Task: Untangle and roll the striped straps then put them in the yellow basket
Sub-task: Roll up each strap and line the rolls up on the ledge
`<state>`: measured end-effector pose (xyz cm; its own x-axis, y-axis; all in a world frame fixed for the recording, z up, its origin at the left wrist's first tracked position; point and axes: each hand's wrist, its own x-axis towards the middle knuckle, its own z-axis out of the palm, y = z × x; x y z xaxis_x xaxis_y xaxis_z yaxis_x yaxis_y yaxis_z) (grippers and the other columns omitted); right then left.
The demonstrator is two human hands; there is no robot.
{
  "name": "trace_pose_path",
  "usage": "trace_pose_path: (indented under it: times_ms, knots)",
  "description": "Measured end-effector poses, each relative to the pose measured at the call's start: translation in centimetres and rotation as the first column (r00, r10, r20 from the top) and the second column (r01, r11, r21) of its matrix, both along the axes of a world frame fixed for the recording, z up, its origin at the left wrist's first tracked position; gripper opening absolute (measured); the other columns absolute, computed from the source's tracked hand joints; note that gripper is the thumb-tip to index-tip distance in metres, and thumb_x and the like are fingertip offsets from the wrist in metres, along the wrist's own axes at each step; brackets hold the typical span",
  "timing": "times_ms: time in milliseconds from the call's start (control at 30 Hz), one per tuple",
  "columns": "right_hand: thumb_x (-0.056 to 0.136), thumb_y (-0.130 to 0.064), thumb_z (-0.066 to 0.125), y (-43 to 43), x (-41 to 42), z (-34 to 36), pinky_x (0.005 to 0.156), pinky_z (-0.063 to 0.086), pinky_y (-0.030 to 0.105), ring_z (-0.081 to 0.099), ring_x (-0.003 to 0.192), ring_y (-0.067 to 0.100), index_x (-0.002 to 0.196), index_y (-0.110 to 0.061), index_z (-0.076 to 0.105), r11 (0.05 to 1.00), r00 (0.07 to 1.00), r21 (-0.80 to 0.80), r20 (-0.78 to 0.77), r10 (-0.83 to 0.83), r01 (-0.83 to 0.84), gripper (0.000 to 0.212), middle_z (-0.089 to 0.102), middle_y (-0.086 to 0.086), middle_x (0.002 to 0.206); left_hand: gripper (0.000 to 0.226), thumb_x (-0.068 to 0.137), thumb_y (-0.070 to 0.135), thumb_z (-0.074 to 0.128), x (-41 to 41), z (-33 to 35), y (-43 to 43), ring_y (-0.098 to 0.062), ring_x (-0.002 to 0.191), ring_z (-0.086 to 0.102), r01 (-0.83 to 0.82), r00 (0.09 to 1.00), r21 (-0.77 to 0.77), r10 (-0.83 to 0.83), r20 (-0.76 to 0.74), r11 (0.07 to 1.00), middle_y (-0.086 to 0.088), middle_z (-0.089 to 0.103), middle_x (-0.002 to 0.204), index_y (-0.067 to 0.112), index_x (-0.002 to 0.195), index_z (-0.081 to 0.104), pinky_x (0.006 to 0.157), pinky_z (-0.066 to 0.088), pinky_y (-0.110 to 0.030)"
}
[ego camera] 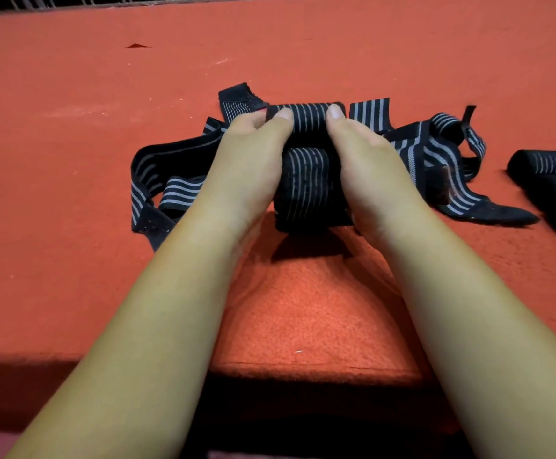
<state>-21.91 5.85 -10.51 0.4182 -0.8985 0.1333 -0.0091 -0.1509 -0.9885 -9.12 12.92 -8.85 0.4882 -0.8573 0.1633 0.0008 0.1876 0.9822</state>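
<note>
While hands [306, 167] grip — strap [306, 190] rolls.

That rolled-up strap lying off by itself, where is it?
In the head view, the finished roll lies on the red cloth at the far right edge, apart from the tangled straps beside the right hand.

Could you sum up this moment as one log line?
step: rolling | left hand and right hand: gripping strap roll | loose straps: on red cloth | basket: unseen

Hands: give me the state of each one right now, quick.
Left hand: closed on the left side of the striped strap roll.
Right hand: closed on the right side of the same roll.
</note>
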Motion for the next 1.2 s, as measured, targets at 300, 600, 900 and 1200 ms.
trace_pose_path:
  times_ms: [300, 600, 900, 1200]
  knots:
    - [0.092, -0.071, 0.055, -0.4, 0.5, -0.5, 0.101, 0.06, 0.059, 0.081, 0.102, 0.027, 0.118, -0.018, 0.078, 0.984, 0.996, 0.176, 0.087, -0.001, -0.014, 0.063, 0.083, 0.004, 0.109, 0.032, 0.092, 0.021, 0.073, 1.0, -0.4, 0.8, -0.023, 0.11, 0.077, 0.01, 0.964, -0.004, -0.008, 0.265, 1.0, -0.004, 0.078, 0.117, 0.027, 0.123, 0.068, 0.096, 0.063, -0.057]
    - [0.102, -0.065, 0.056, -0.2, 0.5, -0.5, 0.102, 0.056, 0.07, 0.079, 0.106, 0.04, 0.119, -0.01, 0.079, 0.969, 0.974, 0.235, 0.225, 0.027, -0.081, 0.063, 0.081, 0.018, 0.114, 0.049, 0.087, -0.015, 0.072, 1.0, 0.2, 1.4, -0.033, 0.099, 0.079, 0.049, 0.955, -0.028, -0.038, 0.293, 0.998, -0.004, 0.081, 0.109, 0.025, 0.113, 0.078, 0.085, 0.067, -0.054]
    - [0.108, -0.035, 0.064, -0.1, 0.2, 0.3, 0.094, 0.06, 0.053, 0.077, 0.101, 0.038, 0.115, -0.005, 0.072, 0.981, 0.923, 0.19, 0.383, -0.045, -0.031, 0.032, 0.077, 0.02, 0.11, 0.041, 0.088, -0.002, 0.058, 1.0, 0.8, 0.7, -0.025, 0.095, 0.073, 0.105, 0.994, -0.045, -0.104, 0.028, 0.993, -0.012, 0.074, 0.107, 0.004, 0.126, 0.072, 0.082, 0.062, -0.035]
    - [0.097, -0.027, 0.069, -0.3, -0.4, 0.2, 0.097, 0.063, 0.052, 0.077, 0.101, 0.021, 0.122, -0.021, 0.075, 1.0, 0.969, 0.019, 0.248, -0.017, 0.012, 0.026, 0.077, 0.012, 0.119, 0.031, 0.104, 0.027, 0.073, 0.7, 0.2, 0.6, -0.024, 0.103, 0.08, 0.121, 0.991, -0.001, -0.121, -0.064, 0.993, -0.017, 0.08, 0.117, 0.002, 0.123, 0.073, 0.087, 0.062, -0.033]
